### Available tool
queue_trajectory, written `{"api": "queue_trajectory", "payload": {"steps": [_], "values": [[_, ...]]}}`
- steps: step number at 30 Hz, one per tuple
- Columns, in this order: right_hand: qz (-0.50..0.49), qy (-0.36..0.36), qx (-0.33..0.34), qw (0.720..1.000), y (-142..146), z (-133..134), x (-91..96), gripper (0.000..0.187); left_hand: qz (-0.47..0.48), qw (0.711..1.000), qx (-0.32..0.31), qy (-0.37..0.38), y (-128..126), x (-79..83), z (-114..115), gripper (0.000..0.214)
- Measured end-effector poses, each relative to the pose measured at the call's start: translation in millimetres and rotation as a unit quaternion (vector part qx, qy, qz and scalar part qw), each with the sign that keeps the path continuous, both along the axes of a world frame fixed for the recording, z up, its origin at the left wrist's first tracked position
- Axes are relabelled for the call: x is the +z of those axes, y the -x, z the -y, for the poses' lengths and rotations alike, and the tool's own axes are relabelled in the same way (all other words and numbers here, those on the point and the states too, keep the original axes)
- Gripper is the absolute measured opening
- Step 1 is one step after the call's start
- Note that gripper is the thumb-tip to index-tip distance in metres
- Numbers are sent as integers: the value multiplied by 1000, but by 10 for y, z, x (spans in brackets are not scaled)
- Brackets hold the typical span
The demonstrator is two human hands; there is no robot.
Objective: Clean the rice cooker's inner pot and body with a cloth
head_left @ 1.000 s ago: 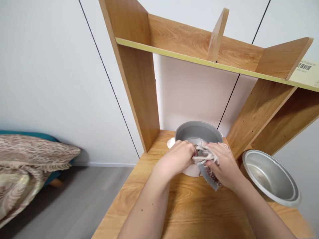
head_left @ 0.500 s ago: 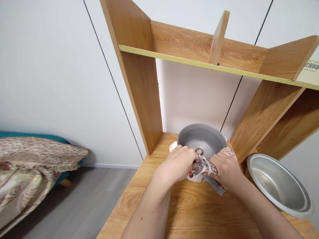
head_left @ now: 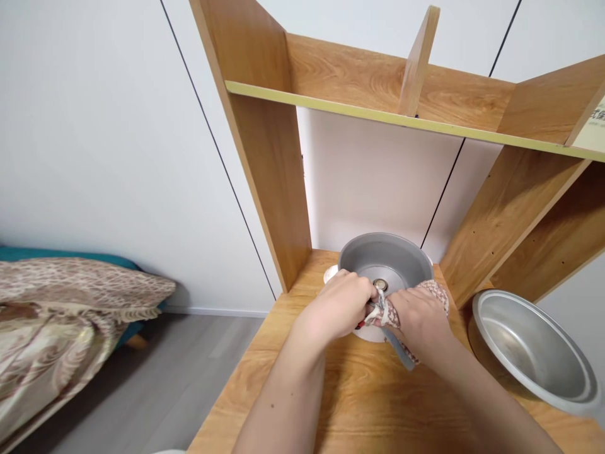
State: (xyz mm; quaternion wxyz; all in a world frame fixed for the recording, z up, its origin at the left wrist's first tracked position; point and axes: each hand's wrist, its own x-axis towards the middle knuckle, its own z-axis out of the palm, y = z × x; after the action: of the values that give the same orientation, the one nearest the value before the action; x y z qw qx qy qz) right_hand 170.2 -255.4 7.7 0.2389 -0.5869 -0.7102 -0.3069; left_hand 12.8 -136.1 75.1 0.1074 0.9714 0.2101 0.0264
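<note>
A rice cooker body (head_left: 378, 246) stands against the wall, its grey inside showing with a round metal sensor (head_left: 380, 285) at the bottom. Both hands are over its near rim. My right hand (head_left: 418, 321) is closed around a brown-and-white patterned cloth (head_left: 438, 295), with a grey flap hanging below. At the cloth's bunched whitish end, the fingers of my left hand (head_left: 347, 301) are closed and pinch it. A small red part shows beneath the left fingers; what it belongs to is hidden.
A silver metal inner pot (head_left: 534, 347) sits tilted on the wooden table (head_left: 378, 403) to the right. Wooden shelving (head_left: 350, 107) with a yellow-edged board rises over the cooker. At the left, a patterned blanket (head_left: 61, 315) covers teal furniture.
Both hands stay on the cloth, shifting slightly, and the grey flap hangs a little differently. The view has moved a little.
</note>
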Motion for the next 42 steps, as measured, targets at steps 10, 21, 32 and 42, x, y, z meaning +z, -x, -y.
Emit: {"api": "queue_trajectory", "payload": {"steps": [10,21,32,42], "values": [[-16,62,27,998,-335,82,53,56,27,999,-19,32,-14,40,9,21],[2,84,18,996,-253,41,65,53,48,997,-37,53,-4,-11,-78,22],[5,81,-17,997,-139,20,93,56,45,998,-36,37,-18,8,-43,24],[-39,120,59,990,-325,97,163,49,35,995,-34,84,13,-5,-101,17]]}}
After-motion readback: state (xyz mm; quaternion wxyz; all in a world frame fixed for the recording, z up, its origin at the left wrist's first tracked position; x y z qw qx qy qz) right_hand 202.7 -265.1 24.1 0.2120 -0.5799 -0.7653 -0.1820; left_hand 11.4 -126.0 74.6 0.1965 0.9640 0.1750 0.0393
